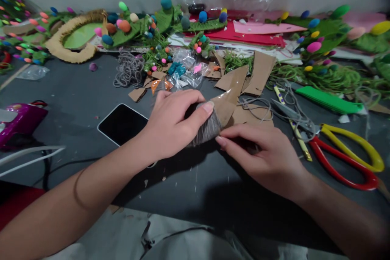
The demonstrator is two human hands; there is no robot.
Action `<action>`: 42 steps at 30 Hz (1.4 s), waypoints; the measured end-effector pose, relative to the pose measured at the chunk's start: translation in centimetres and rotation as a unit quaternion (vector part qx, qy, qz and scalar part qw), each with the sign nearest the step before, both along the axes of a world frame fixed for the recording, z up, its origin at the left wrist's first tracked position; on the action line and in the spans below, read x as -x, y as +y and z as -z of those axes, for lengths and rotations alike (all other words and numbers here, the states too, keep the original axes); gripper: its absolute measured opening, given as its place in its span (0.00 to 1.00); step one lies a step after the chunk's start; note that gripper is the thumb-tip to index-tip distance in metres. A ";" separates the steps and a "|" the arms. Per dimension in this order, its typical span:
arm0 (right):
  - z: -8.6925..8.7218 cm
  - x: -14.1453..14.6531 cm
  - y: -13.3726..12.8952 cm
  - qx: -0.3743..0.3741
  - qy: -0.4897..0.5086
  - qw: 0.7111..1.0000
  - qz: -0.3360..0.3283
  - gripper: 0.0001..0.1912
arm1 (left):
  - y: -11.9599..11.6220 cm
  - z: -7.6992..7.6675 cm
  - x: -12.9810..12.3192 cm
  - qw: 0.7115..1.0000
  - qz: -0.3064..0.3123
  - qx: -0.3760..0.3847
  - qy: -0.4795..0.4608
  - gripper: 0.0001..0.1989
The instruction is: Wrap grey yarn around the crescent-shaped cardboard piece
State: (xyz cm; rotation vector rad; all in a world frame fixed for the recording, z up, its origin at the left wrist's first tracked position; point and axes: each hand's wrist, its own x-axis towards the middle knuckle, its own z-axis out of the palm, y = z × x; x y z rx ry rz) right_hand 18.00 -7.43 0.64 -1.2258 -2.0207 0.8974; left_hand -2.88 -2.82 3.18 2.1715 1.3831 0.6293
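Observation:
My left hand is closed round a cardboard piece partly wrapped in grey yarn, its thumb pressing on the wrapped part. The bare cardboard end, with shiny clear tape on it, points up and to the right. At the lower right edge of the wrapping, my right hand pinches with thumb and forefinger; the strand between them is too fine to make out. A loose grey strand lies just beyond the right hand.
A phone lies left of my left hand. Scissors, a pencil and a green comb lie to the right. Grey yarn, cardboard scraps and pompom-dotted green pieces line the back. A purple device sits left.

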 end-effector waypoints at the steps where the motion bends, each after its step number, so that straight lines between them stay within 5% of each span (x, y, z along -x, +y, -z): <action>1: 0.0 -0.1 0.0 -0.017 -0.016 1.000 -0.008 0.05 | 0.0 0.1 0.0 1.000 -0.008 -0.012 0.024 0.15; 11: 0.1 -1.1 0.3 -0.150 -0.182 0.959 -0.156 0.09 | -0.6 0.4 -0.4 0.986 0.009 -0.028 0.162 0.17; 17: 0.1 -1.2 0.3 -0.192 -0.211 0.943 -0.172 0.08 | -0.7 0.3 -0.5 0.984 0.026 0.002 0.176 0.18; 29: -1.6 -3.0 2.1 -0.298 -0.198 0.923 -0.143 0.06 | -1.2 -0.2 -0.3 0.957 0.239 -0.007 0.163 0.18; 36: -1.7 -3.3 3.0 -0.207 -0.124 0.962 -0.130 0.07 | -1.3 -0.2 0.0 0.953 0.278 -0.026 0.117 0.17; 39: -1.8 -3.6 3.4 -0.069 -0.033 0.988 -0.132 0.05 | -1.4 -0.4 0.0 0.948 0.303 -0.029 0.096 0.15; 42: -1.9 -3.8 3.6 0.090 0.047 0.982 -0.158 0.06 | -1.4 -0.8 0.1 0.940 0.335 -0.025 0.061 0.14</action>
